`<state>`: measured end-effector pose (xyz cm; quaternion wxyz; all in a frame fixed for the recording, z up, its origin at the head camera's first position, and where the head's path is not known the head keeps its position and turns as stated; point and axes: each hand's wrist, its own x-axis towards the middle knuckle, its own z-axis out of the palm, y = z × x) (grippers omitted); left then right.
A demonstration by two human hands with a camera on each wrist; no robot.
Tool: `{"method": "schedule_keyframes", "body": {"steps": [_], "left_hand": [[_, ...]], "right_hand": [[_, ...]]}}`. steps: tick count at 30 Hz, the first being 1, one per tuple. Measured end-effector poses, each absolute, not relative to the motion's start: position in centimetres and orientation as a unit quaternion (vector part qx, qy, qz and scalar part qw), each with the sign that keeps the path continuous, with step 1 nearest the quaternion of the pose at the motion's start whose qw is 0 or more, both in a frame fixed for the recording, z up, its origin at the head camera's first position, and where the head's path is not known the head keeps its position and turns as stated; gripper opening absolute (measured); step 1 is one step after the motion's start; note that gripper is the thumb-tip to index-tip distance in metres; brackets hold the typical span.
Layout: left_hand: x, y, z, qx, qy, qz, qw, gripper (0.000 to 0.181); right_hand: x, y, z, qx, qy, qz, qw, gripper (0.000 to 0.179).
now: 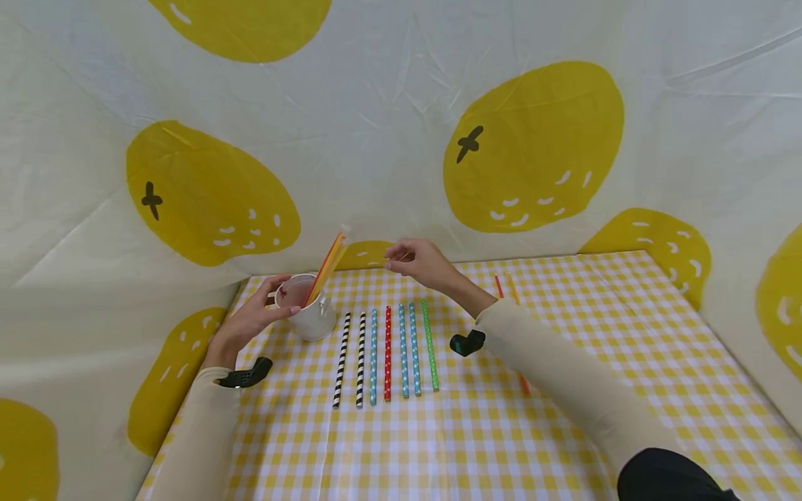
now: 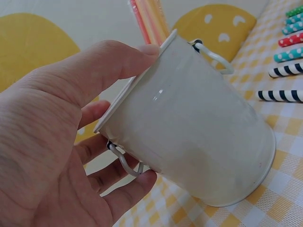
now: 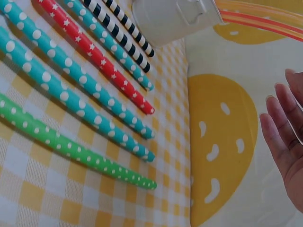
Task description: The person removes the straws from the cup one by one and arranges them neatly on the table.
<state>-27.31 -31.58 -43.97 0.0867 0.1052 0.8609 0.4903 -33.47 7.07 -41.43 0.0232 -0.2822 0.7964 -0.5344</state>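
My left hand (image 1: 250,321) holds a small white metal bucket (image 1: 316,324) at the table's back left. In the left wrist view the thumb lies on the rim and the fingers curl about the side by a wire handle (image 2: 124,160). Red, orange and yellow see-through straws (image 1: 324,271) lean out of the bucket toward the right. Up in the air to the right of them is my right hand (image 1: 425,264), fingers loosely bent. Nothing shows in its grasp in the right wrist view, though that view cuts off part of the hand.
Patterned straws lie in a row before me: black-and-white striped ones (image 1: 341,360), blue dotted ones (image 1: 404,351), a red one (image 1: 388,353) and a green one (image 1: 430,346). Under my right forearm are a red straw (image 1: 498,286) and a yellow-orange one (image 1: 513,288). A fruit-print sheet (image 1: 376,174) hangs behind.
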Motion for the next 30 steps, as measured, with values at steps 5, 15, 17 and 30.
{"method": "schedule_keyframes", "body": {"steps": [5, 15, 17, 30], "left_hand": [[-27.4, -31.5, -44.0, 0.104, 0.862, 0.489, 0.083, 0.078], [-27.5, -31.6, -44.2, 0.108, 0.863, 0.488, 0.080, 0.077], [-27.5, -31.6, -44.2, 0.107, 0.862, 0.489, 0.080, 0.076], [-27.3, -31.5, -44.2, 0.107, 0.864, 0.486, 0.082, 0.077]], "right_hand": [[-33.5, 5.6, -41.3, -0.291, 0.789, -0.540, 0.019, 0.019], [-33.2, 2.1, -41.4, -0.302, 0.774, -0.557, 0.018, 0.021], [-33.0, 1.4, -41.5, -0.303, 0.771, -0.560, 0.016, 0.020], [-32.1, -1.9, -41.6, -0.302, 0.771, -0.559, 0.028, 0.019]]}}
